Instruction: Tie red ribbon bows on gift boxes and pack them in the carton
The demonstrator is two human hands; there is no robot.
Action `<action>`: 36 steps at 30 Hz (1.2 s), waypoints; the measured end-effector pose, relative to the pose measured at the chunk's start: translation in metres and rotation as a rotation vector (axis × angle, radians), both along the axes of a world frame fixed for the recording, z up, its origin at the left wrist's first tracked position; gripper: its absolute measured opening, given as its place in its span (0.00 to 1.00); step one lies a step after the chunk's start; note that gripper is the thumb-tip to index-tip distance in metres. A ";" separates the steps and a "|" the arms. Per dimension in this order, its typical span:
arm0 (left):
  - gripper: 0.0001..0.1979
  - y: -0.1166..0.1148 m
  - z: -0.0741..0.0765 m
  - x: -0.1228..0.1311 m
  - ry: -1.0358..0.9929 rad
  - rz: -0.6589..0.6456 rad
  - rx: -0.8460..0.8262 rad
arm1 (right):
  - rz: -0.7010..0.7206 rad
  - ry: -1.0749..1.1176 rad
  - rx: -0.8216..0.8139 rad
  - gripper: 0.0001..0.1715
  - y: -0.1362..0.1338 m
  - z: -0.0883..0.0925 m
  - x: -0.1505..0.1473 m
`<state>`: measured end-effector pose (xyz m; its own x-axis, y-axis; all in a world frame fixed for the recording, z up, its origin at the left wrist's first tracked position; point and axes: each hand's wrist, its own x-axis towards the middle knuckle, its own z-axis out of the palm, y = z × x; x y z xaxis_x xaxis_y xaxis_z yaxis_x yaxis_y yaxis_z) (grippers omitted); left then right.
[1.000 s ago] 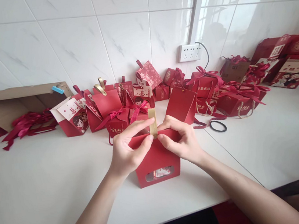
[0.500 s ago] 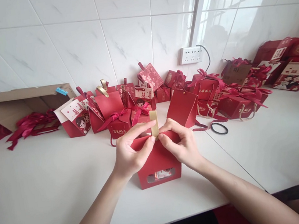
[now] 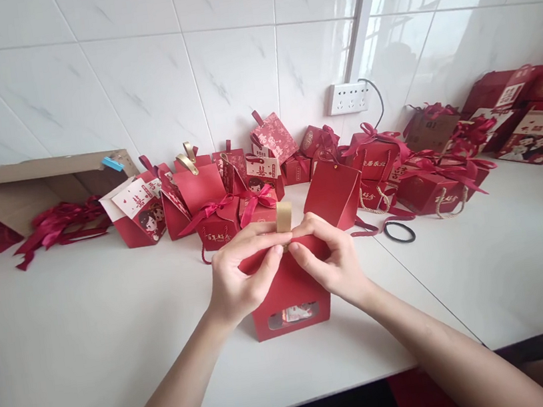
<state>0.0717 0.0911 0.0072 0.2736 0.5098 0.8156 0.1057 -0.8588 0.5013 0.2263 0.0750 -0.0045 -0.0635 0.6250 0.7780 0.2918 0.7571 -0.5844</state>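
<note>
- Red paper gift box [image 3: 287, 289] with a clear oblong window [image 3: 293, 315] low on its front: it stands upright on the table, near its front edge and directly before the person; something printed red and white shows through the window.
- Flat gold strap [image 3: 284, 216]: it rises from the middle of the box's top edge.
- Left hand [image 3: 239, 272]: thumb and forefinger pinch the top edge at the strap's foot, the forefinger lying across the strap; I cannot tell how its hidden fingers stand.
- Right hand [image 3: 328, 257]: thumb and forefinger pinch the same edge just right of the strap, tips near the left hand's; its other fingers are mostly hidden.
- Tall red slant-topped paper box [image 3: 328, 195]: behind the right hand.
- Small red box with a magenta satin bow [image 3: 218, 230]: behind the left hand.
- Thin black ring [image 3: 400, 240]: flat on the table, right of the slant-topped box.
- Open brown cardboard carton [image 3: 39, 170]: far left, magenta ribbons [image 3: 59, 223] at its mouth.
- White table [image 3: 93, 336]: beneath everything, against a white tiled wall [image 3: 143, 80] bearing a white power strip [image 3: 348, 97].
</note>
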 end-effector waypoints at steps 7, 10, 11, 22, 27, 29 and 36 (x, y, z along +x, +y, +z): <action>0.22 0.012 -0.012 -0.002 -0.108 0.022 -0.128 | -0.056 0.127 -0.208 0.07 0.008 0.000 0.011; 0.29 0.022 -0.020 -0.004 -0.208 0.013 -0.212 | -0.035 0.533 -0.338 0.09 0.023 -0.002 0.021; 0.30 0.024 -0.023 -0.004 -0.239 0.030 -0.230 | -0.003 0.681 -0.365 0.11 0.029 -0.003 0.024; 0.30 0.021 -0.041 0.006 -0.052 -0.017 -0.318 | 0.345 1.136 -0.459 0.13 0.053 -0.014 0.036; 0.37 0.027 -0.044 0.001 0.052 0.031 0.088 | 0.357 1.090 -0.542 0.17 0.052 -0.012 0.032; 0.37 0.028 -0.044 -0.001 0.035 0.055 0.073 | 0.361 1.020 -0.536 0.17 0.050 -0.010 0.030; 0.30 0.031 -0.041 0.001 -0.168 -0.033 -0.511 | 0.202 0.932 -0.458 0.20 0.040 -0.002 0.028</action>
